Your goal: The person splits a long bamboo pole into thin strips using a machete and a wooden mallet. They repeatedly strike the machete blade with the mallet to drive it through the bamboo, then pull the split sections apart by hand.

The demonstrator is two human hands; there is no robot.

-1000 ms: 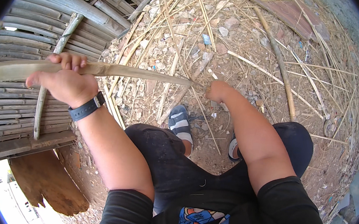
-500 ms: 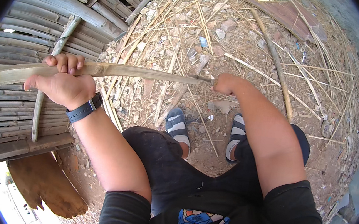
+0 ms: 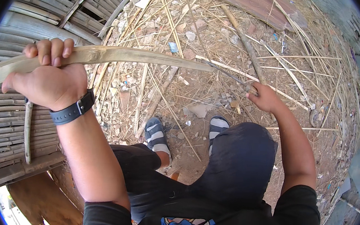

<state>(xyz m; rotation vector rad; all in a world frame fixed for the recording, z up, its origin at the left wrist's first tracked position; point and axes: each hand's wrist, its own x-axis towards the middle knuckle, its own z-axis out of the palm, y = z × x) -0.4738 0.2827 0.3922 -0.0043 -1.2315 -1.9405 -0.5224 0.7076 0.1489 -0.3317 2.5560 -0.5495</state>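
Observation:
A long pale split bamboo piece reaches from the left edge across the middle, narrowing toward its right end. My left hand, with a dark watch on the wrist, is closed around its thick left part, fingers over the top and palm below. My right hand grips the short wooden handle of a knife. The dark, narrow blade points up and left, its tip at the bamboo's right end. Whether the edge touches the bamboo or lies just beside it, I cannot tell.
A bamboo-slat wall stands at the left. Bamboo strips and stones litter the dirt ground, with a round wooden stick beyond my right hand. A brown board lies at the far side. My sandalled feet are below the bamboo.
My right hand with the knife has moved right, away from the bamboo's end, so more blade shows. My left hand has shifted slightly left with the bamboo. The head view has shifted right.

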